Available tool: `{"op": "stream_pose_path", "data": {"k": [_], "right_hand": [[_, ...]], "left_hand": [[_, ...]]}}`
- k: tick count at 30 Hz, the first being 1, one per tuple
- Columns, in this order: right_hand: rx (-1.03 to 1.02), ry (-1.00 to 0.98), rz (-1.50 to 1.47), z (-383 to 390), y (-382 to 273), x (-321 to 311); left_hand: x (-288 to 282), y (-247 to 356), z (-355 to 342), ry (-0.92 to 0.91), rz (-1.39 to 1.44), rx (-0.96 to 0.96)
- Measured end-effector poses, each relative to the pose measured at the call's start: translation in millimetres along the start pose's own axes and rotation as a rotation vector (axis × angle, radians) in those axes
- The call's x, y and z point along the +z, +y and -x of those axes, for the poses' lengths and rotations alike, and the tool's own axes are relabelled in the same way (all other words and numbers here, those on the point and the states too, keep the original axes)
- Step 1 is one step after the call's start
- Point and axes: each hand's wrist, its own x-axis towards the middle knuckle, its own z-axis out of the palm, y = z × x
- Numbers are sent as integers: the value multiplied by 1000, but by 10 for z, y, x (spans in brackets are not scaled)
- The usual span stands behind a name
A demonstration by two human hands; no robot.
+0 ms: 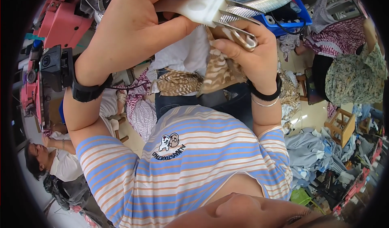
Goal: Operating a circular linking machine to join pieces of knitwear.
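My left hand (137, 29) is closed around the white plastic handle of a pronged tool (202, 9), whose flat metal prongs point to the right. Brown-and-white patterned fabric (219, 68) hangs from my right hand (261, 52), pinched between thumb and fingers. The lowest prong lies against or over the fabric at my right fingertips; whether it passes through the cloth I cannot tell. Just beyond the tool curves the fine-toothed metal rim (271, 5) of a machine. More brown patterned fabric (178, 82) and white cloth (182, 52) lie over my lap.
A blue bin (302, 21) stands beyond my right hand. Pink machines (60, 23) line the left. One person (67, 163) sits at lower left, another (354, 76) at right. A wooden stool (340, 126) and heaped grey-blue garments (312, 151) occupy the right-hand floor.
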Motion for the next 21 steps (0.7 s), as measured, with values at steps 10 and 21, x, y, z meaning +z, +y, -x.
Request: {"op": "stream_pose_path", "data": {"k": [10,21], "right_hand": [[-705,143,828,-39,-9,27],[-715,255,835,-18,14,23]], "left_hand": [[-47,-134,-19,-28,-202,155],[113,-331,-118,-50,75,493]]}}
